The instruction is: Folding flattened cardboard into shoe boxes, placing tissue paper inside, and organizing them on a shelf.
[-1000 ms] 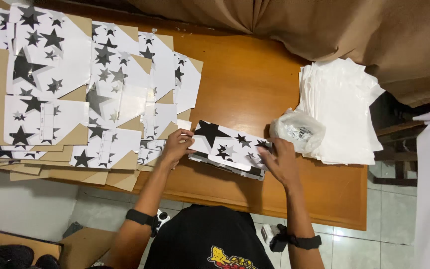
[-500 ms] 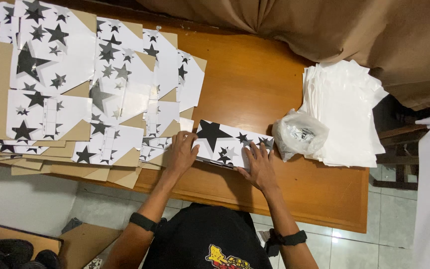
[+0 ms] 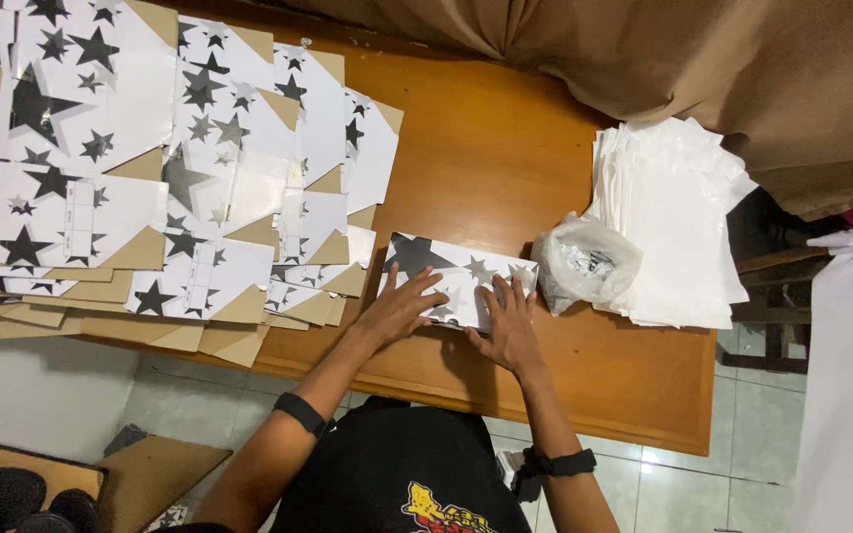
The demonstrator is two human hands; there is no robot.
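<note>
A folded white card piece printed with black stars [image 3: 456, 274] lies flat on the wooden table [image 3: 486, 148]. My left hand [image 3: 399, 308] presses on its near left part with the fingers spread. On its near right part my right hand [image 3: 507, 324] lies palm down, fingers apart. Both hands rest on the piece rather than grip it. Each wrist wears a dark band.
Overlapping flat star-printed cardboard sheets [image 3: 150, 168] cover the table's left half. A clear plastic bag [image 3: 586, 265] sits right of the piece, next to a stack of white sheets [image 3: 673, 227]. Brown cloth [image 3: 663, 69] hangs at the back. The near table edge runs just below my hands.
The star-printed piece was lifted and tilted between my hands a second ago. It now lies flat on the table with both palms pressed on it.
</note>
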